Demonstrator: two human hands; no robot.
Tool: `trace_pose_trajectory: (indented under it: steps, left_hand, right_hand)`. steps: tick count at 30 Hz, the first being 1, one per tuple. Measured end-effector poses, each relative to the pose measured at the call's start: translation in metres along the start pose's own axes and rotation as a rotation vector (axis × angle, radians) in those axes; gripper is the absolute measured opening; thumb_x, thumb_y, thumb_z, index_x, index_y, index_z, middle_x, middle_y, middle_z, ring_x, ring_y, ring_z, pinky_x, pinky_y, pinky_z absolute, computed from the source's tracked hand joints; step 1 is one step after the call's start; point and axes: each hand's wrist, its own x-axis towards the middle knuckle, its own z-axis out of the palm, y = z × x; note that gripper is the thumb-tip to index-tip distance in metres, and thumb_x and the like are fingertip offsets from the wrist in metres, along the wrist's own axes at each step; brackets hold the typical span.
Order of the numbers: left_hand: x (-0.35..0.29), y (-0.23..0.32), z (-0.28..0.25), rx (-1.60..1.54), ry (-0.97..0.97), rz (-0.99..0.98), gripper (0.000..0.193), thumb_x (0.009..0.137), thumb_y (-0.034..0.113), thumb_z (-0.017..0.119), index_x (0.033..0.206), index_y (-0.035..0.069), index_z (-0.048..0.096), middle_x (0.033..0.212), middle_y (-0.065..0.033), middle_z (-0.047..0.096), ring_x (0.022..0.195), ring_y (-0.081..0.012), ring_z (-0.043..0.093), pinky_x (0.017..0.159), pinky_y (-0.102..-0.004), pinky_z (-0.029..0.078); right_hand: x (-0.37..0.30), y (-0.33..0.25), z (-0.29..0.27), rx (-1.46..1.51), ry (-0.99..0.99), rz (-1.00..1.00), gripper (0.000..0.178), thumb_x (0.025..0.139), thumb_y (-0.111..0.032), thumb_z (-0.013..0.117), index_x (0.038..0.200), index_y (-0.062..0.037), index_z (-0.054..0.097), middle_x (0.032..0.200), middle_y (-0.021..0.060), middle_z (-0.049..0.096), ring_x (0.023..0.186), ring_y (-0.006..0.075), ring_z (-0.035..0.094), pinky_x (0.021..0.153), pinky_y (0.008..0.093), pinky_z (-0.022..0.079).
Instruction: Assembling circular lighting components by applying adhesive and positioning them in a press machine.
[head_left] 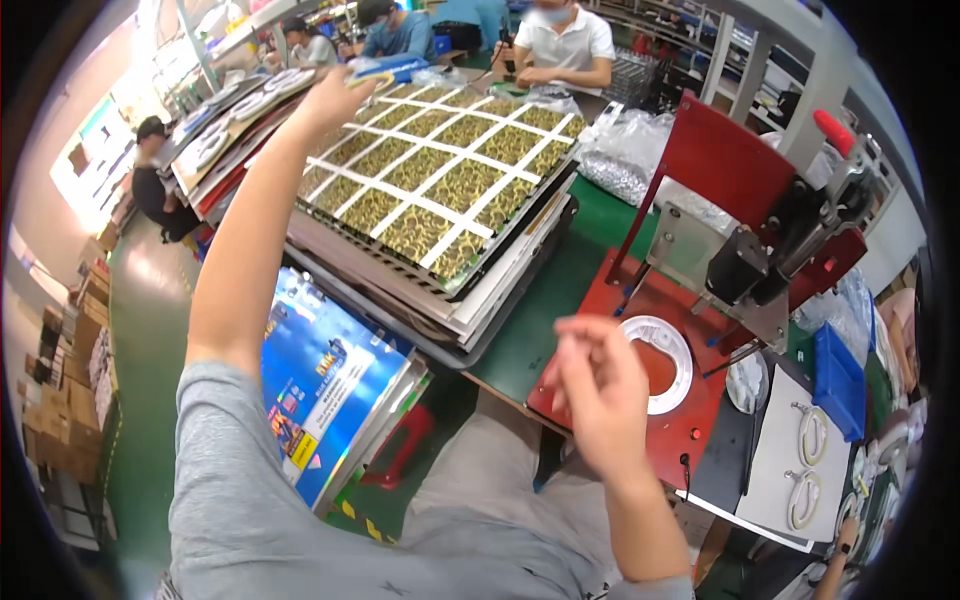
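My left arm stretches out to the far left. At its end, my left hand [338, 98] closes its fingers on a pale yellow curved piece [380, 79], partly hidden, over the far corner of a stack of sheets. The top sheet [440, 145] has a gold-green pattern divided by white strips. My right hand [603, 395], a little blurred, is raised beside a white ring [682, 370] on the red base of a hand-lever press [690, 430]. Its fingers are loosely bent and apart, with nothing visible in them.
Blue printed packs [325, 375] lie at my left, beside a red stool [405, 450]. Cream rings [813, 435] lie on a white board at the right, near a blue bin [838, 380]. Plastic bags [635, 150] lie behind the press. Several people sit farther back.
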Motion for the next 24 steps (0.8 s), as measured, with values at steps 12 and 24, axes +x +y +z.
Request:
trace_pose_trajectory:
  steps: [12,24]
  left_hand:
    - [0.043,-0.048,0.063,0.266,-0.037,-0.125,0.067,0.104,0.067,0.038,0.146,0.021,0.063,0.138,-0.0214,0.068,0.13,-0.0388,0.064,0.112,-0.05,0.044]
    - [0.021,-0.001,0.034,0.088,-0.066,0.066,0.033,0.081,0.028,0.079,0.107,0.008,0.079,0.105,-0.0163,0.079,0.1,-0.0316,0.076,0.091,-0.0411,0.059]
  right_hand:
    - [0.149,0.005,0.037,-0.223,0.247,0.023,0.043,0.098,-0.038,0.075,0.108,0.0024,0.065,0.081,0.0057,0.067,0.072,0.015,0.061,0.069,0.033,0.051]
    - [0.164,-0.034,0.058,0.309,-0.197,0.246,0.034,0.101,-0.022,0.069,0.116,0.0054,0.057,0.089,0.0122,0.071,0.055,0.0171,0.066,0.042,0.0265,0.046]
